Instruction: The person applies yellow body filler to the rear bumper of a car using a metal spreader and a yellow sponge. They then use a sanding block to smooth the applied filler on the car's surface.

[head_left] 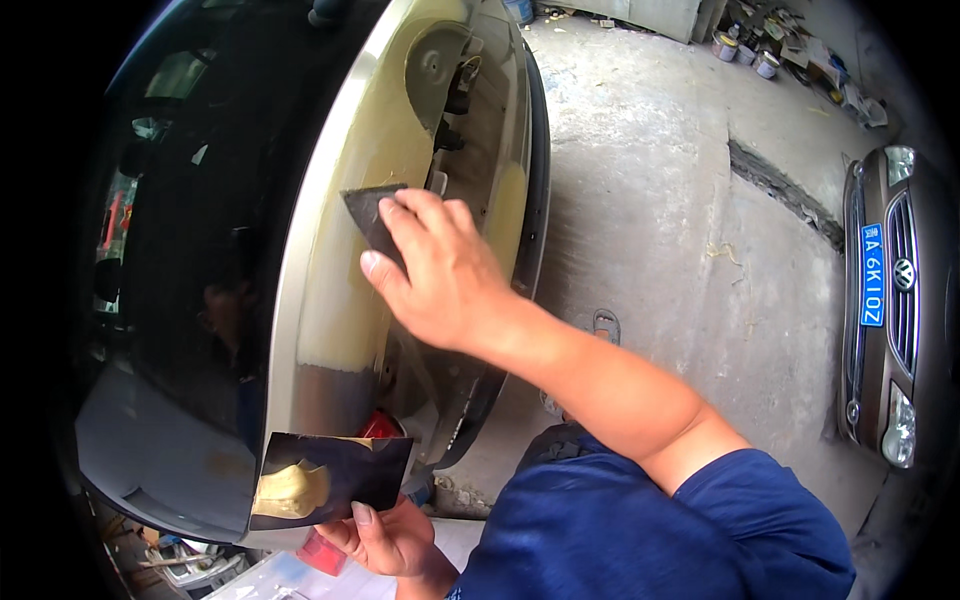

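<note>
My right hand [445, 265] grips a dark flat putty spreader [370, 220] between thumb and fingers. Its edge lies against a pale yellow filler patch [345, 290] on the car's rear body panel. In my left hand [390, 540], low in the view, is a dark rectangular putty board [365, 475], pinched at its near edge with the thumb on top. A lump of yellow putty [292, 490] sits toward the board's left end. Below the filler, a bare grey band [335, 395] shows on the panel. The board partly hides a red lamp [383, 425].
Dark window glass [230, 200] fills the left side. An open recess [470, 130] with dark parts runs along the panel, beside a black-edged bumper [538, 170]. Another dark car [890, 300] stands at right, across a concrete floor [640, 200] with a broken channel [785, 190]. Cans [725, 45] and clutter lie at far right.
</note>
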A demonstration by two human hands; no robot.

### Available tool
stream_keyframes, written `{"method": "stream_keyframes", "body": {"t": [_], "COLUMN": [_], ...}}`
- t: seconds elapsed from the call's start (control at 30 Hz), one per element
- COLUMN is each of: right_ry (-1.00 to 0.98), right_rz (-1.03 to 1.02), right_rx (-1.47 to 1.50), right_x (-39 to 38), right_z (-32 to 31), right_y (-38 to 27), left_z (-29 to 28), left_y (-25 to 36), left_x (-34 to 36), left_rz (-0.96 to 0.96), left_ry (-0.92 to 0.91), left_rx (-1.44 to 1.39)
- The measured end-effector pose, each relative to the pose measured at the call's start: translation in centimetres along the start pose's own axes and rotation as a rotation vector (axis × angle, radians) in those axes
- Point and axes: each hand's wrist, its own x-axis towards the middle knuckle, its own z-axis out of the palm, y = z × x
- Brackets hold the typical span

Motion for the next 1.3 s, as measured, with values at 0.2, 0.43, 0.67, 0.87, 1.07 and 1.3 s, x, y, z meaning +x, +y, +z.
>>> {"method": "stream_keyframes", "body": {"t": [0.2, 0.43, 0.67, 0.87, 1.07, 1.3], "right_ry": [-0.017, 0.027, -0.06, 0.02, -0.013, -0.023], "right_rz": [-0.034, -0.025, -0.057, -0.068, -0.072, 0.019], "right_rx": [0.003, 0.017, 0.053, 0.029, 0.064, 0.064], "right_x": [-2.0, 0.0, -1.9, -0.6, -1.9, 3.1], "right_z": [0.5, -0.4, -0.6, -0.3, -1.0, -2.6], "right_y": [-0.4, 0.7, 0.5, 1.3, 1.2, 1.6], "left_z": [0.0, 0.4, 1.7, 1.7, 2.1, 1.0], "left_y": [-0.5, -0.3, -0.2, -0.1, -0.2, -0.1], "left_x": [0.3, 0.4, 0.5, 0.2, 0.1, -0.3], "left_rz": [-0.023, -0.024, -0.041, -0.034, -0.043, -0.021], "left_ry": [0.021, 0.017, 0.064, 0.06, 0.069, 0.001], "left_rx": [-0.046, -0.049, -0.07, -0.071, -0.047, -0.062]}}
